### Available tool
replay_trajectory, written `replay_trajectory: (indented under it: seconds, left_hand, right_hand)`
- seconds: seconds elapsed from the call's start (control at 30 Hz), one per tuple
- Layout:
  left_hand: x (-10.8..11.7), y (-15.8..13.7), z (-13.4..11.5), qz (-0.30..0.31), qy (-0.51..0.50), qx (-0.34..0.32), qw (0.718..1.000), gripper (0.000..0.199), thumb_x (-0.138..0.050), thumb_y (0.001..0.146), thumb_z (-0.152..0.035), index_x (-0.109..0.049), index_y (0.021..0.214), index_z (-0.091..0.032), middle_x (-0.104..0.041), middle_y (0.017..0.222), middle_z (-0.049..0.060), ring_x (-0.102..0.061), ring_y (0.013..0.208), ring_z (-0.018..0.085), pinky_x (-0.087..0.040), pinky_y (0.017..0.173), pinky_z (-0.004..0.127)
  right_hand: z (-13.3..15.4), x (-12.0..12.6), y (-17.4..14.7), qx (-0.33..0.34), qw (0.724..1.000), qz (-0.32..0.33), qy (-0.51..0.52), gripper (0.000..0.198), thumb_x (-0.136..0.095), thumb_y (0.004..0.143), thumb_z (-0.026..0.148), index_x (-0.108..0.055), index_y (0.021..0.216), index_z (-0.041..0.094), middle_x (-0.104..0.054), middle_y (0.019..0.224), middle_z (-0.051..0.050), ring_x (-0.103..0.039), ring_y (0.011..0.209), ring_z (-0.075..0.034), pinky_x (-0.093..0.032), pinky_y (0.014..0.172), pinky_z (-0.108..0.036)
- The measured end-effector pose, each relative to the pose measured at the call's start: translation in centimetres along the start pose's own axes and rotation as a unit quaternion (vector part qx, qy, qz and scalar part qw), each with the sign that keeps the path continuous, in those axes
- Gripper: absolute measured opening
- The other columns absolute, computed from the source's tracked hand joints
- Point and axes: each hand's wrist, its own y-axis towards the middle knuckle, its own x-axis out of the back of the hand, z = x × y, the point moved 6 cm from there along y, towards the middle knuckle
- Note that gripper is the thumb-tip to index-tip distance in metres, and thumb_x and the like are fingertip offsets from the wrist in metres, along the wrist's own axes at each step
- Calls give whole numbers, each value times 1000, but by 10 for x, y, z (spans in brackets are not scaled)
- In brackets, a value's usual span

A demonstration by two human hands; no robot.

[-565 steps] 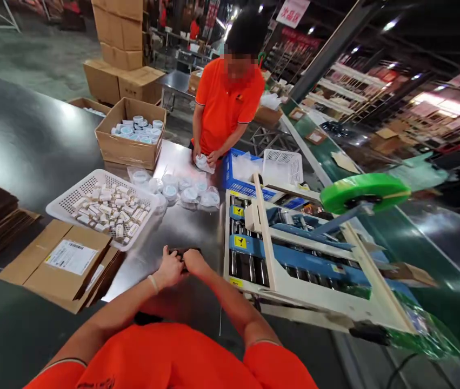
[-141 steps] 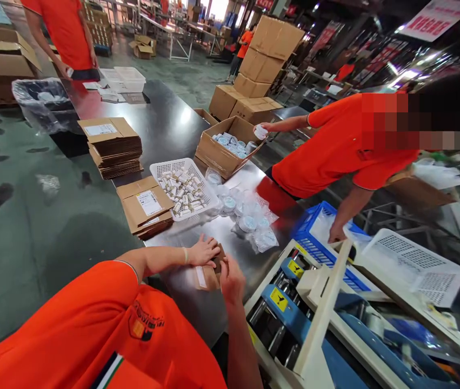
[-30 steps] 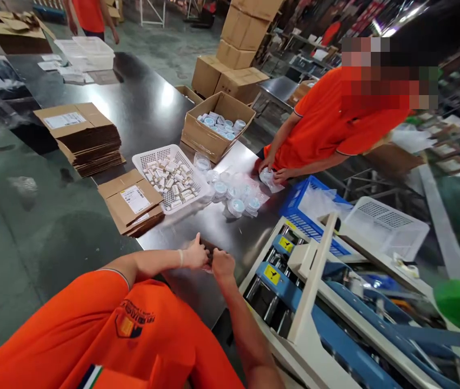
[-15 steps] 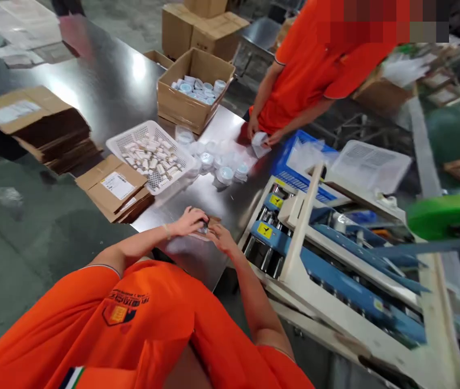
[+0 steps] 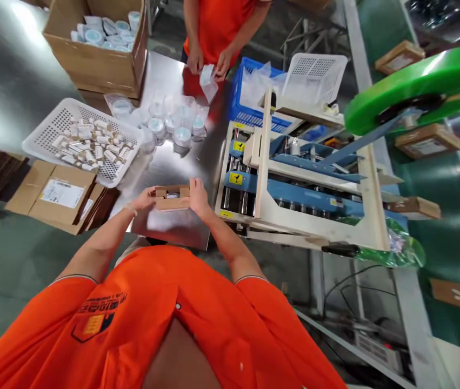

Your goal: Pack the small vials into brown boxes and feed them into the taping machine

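A small brown cardboard box (image 5: 173, 203) is held over the front of the steel table, between my two hands. Its top stands partly open, and something inside shows through the gap, too small to name. My left hand (image 5: 145, 199) grips the box's left end. At the right end, my right hand (image 5: 198, 195) is closed on the box with its fingers at the flap. To the left lie flattened cartons (image 5: 57, 192) with white labels. A white basket (image 5: 35, 141) of small bottles (image 5: 92, 143) stands behind them.
Wrapped round tubs (image 5: 182, 136) sit mid-table, before a large carton (image 5: 92, 67) of more tubs. Opposite, a co-worker's hands (image 5: 209, 62) hold a clear bag. A blue crate (image 5: 235, 105) and a taping machine (image 5: 286, 189) with a green tape roll (image 5: 416, 89) stand right.
My view has swung right and closer. My hands have moved from working over the box's contents to holding its two ends, and the box now faces me more squarely.
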Motion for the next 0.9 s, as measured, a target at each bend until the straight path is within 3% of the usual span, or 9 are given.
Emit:
replay_trajectory:
  seconds: [0.07,0.17,0.27,0.37,0.47,0.57,0.7,0.8,0.9]
  left_hand:
    - [14,-4,-10,13,23,-5,1000,80,-84,69,-69,-79,127,-14,-81,128,19,-72,125,37,-57,112,52]
    - [11,-14,-28,3,164,-32,986,83,-74,82,-69,-74,145,-15,-66,159,20,-50,157,44,-36,133,59]
    - [-25,-30,-36,-19,404,-45,913,105,-78,84,-66,-53,164,-3,-41,175,32,-22,169,55,-12,136,73]
    - [-55,-43,-32,-46,517,-27,854,112,-79,88,-59,-37,169,5,-26,177,41,-19,168,60,-15,132,77]
    - [-60,-26,-29,-48,524,-45,849,106,-74,92,-54,-34,170,5,-38,171,41,-32,162,58,-26,130,71]
    - [-53,36,-42,-42,528,-85,844,103,-71,91,-50,-33,167,9,-44,166,40,-39,156,57,-23,131,70]
    - [-63,156,-76,-19,518,-131,845,107,-76,86,-48,-35,165,11,-42,167,40,-37,155,57,-20,132,69]
    - [-104,241,-97,23,493,-174,852,107,-82,82,-43,-38,165,10,-41,167,40,-36,156,57,-17,133,70]
    - [-175,303,-113,50,423,-225,876,108,-88,81,-38,-38,166,6,-41,166,42,-31,160,59,-17,132,74]
  right_hand:
    - [3,-1,-1,44,999,1,-4,62,-85,96,34,-65,151,15,-63,155,-21,-56,149,-38,-55,120,-51]
    - [5,-13,-13,107,992,66,17,47,-73,103,23,-69,149,13,-62,161,-18,-46,161,-36,-46,130,-52]
    - [-1,-23,-27,88,992,74,60,46,-60,107,18,-68,152,12,-57,168,-17,-41,165,-35,-41,133,-53]
    - [-15,-28,-33,52,990,47,125,48,-61,107,24,-69,154,19,-54,171,-14,-40,165,-35,-40,133,-54]
    - [-47,-30,-34,-73,984,-26,163,47,-55,109,28,-69,154,22,-57,166,-16,-51,155,-33,-43,129,-52]
    - [-85,-42,-44,-251,954,-89,136,46,-57,108,29,-67,150,12,-60,153,-24,-55,143,-34,-45,123,-53]
    - [-98,-66,-52,-279,952,-77,104,42,-67,106,31,-67,144,13,-59,152,-26,-54,136,-37,-45,118,-58]
    - [-98,-77,-56,-275,958,-35,76,43,-66,108,34,-64,147,15,-57,155,-26,-53,137,-38,-46,115,-59]
    - [-101,-81,-59,-288,956,10,56,47,-61,111,39,-62,151,17,-53,159,-25,-52,140,-41,-45,116,-60]
